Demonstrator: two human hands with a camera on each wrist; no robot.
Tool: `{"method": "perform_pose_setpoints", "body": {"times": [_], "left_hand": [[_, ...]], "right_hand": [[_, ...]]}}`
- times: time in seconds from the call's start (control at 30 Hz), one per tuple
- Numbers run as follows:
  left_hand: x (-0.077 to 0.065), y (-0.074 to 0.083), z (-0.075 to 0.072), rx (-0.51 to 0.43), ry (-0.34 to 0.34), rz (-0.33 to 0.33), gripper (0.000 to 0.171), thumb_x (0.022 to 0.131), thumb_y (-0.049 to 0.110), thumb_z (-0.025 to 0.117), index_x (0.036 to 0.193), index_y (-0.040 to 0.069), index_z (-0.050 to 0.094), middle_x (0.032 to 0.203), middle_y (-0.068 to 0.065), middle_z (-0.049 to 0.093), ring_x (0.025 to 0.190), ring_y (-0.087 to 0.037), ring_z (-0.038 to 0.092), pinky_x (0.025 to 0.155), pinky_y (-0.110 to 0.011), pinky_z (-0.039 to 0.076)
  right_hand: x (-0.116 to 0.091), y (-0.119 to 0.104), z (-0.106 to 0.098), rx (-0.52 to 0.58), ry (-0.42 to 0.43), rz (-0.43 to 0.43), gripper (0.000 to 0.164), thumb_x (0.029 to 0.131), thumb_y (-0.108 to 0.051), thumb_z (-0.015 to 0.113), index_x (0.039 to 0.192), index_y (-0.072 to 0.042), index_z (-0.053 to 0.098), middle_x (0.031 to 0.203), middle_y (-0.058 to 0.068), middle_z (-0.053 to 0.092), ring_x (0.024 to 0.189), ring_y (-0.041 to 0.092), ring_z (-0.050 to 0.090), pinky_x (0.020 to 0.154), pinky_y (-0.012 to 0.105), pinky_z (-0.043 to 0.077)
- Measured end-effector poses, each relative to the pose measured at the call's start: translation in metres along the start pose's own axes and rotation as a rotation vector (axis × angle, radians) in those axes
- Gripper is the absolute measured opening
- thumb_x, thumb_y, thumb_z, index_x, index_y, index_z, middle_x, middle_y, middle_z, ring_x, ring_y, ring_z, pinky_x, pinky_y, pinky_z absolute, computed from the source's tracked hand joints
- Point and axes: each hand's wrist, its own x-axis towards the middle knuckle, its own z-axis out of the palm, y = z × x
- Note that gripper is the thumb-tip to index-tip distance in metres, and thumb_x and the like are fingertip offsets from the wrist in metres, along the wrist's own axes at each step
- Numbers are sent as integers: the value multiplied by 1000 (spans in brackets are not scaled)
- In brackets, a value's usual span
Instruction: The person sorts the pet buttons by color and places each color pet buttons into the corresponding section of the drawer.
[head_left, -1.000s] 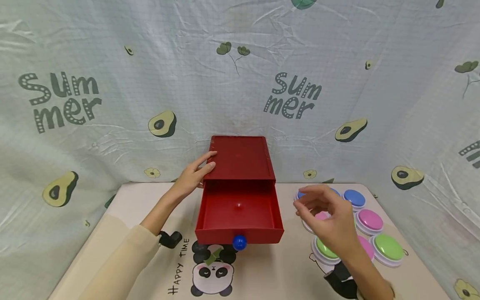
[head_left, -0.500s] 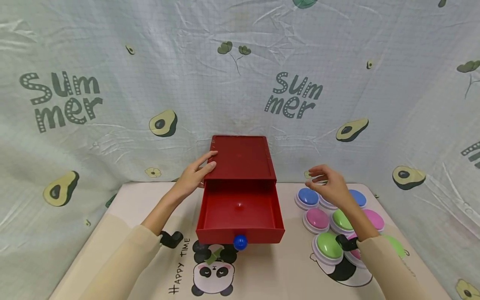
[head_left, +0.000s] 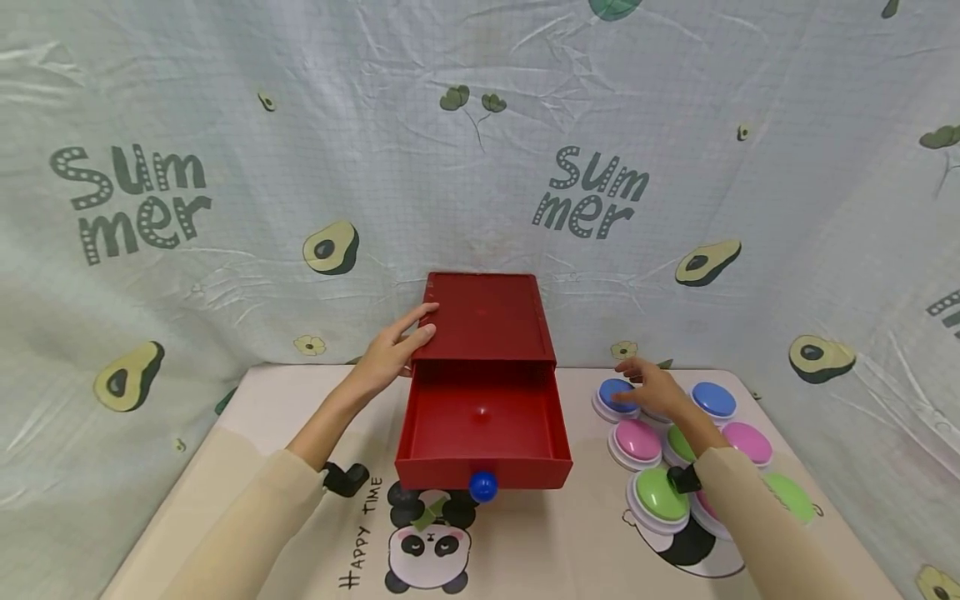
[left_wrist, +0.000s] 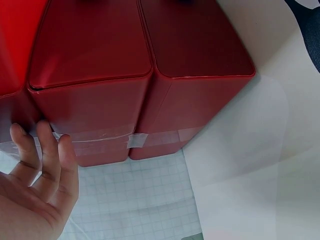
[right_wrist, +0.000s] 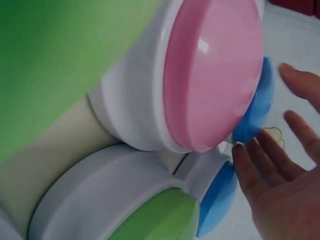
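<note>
My left hand [head_left: 386, 358] rests on the left side and top edge of a red drawer cabinet [head_left: 483, 317]. In the left wrist view its fingers touch the cabinet's red wall [left_wrist: 100, 110], fairly straight. The cabinet's drawer [head_left: 483, 425] is pulled out, showing a bare red inside and a blue ball knob [head_left: 483, 487] on its front. My right hand [head_left: 656, 392] reaches over the blue push button [head_left: 612, 390] at the back left of the button group. The right wrist view shows the fingers [right_wrist: 272, 155] spread and relaxed close by the blue button [right_wrist: 257, 110], gripping nothing.
Several round push buttons with white bases, among them pink [head_left: 637, 439], green [head_left: 662, 493] and blue [head_left: 712, 400], stand close together at the table's right. My right sleeve [head_left: 757, 517] covers some. A printed cloth [head_left: 480, 192] hangs behind the table [head_left: 555, 550].
My right hand has moved back over the buttons, then lowered to the blue button at the back left. My left hand, the cabinet and the drawer stay as they were.
</note>
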Motion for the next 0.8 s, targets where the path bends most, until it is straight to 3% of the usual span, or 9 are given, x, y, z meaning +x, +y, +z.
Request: {"method": "perform_pose_setpoints", "body": {"times": [0.37, 0.8], "left_hand": [[2, -1, 1, -5, -1, -2, 54, 108, 41, 51, 160, 32, 39, 138, -23, 63, 106, -28, 70, 79, -45, 63], [1, 1, 1, -12, -4, -3, 54, 108, 40, 50, 160, 31, 38, 138, -24, 63, 104, -27, 71, 76, -42, 63]], "right_hand": [[9, -5, 6, -74, -106, 14, 64, 84, -15, 83, 139, 3, 56, 139, 32, 57, 125, 47, 56, 109, 62, 45], [10, 0, 7, -89, -150, 56, 69, 79, -13, 85, 141, -5, 57, 143, 29, 56, 127, 45, 54, 109, 65, 44]]}}
